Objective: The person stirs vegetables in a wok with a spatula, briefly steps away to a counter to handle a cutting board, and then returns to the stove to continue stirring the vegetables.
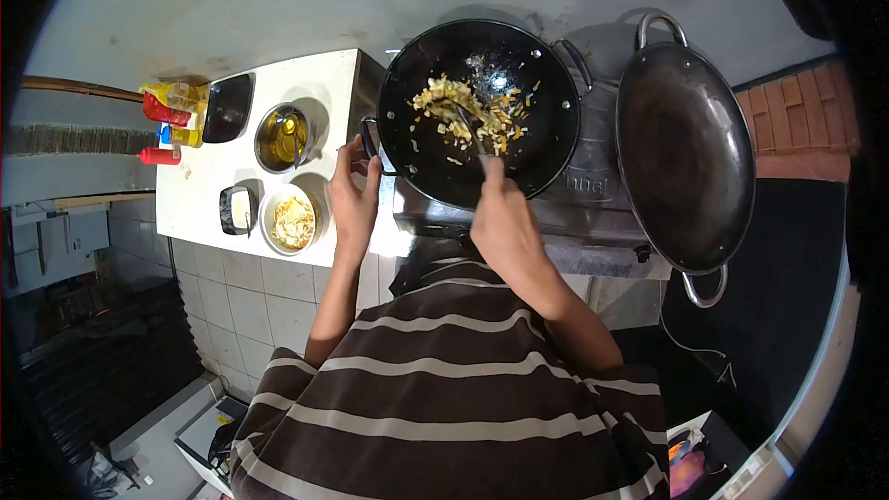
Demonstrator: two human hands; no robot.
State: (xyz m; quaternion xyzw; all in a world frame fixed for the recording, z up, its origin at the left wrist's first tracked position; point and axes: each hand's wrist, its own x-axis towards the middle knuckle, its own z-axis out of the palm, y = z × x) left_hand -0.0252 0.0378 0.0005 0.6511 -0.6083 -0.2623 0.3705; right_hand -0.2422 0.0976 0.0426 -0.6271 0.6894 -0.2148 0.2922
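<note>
A black wok [546, 134] sits on the stove, with chopped yellow, white and orange food [500, 134] spread over its bottom. My left hand [355, 199] grips the wok's left side handle [369, 141], thumb and fingers closed about it. In my right hand [503, 218] is the handle of a metal spatula [478, 142], held over the wok's near rim. The spatula's head lies among the food and is partly hidden by it.
Right of the stove [519, 222] stands a large two-handled pan [685, 157]. On the white table [199, 213] at left are a metal bowl of oil [281, 139], a bowl of shredded food [293, 220], a small black dish [238, 210], a black tray [228, 108] and a red bottle [159, 156].
</note>
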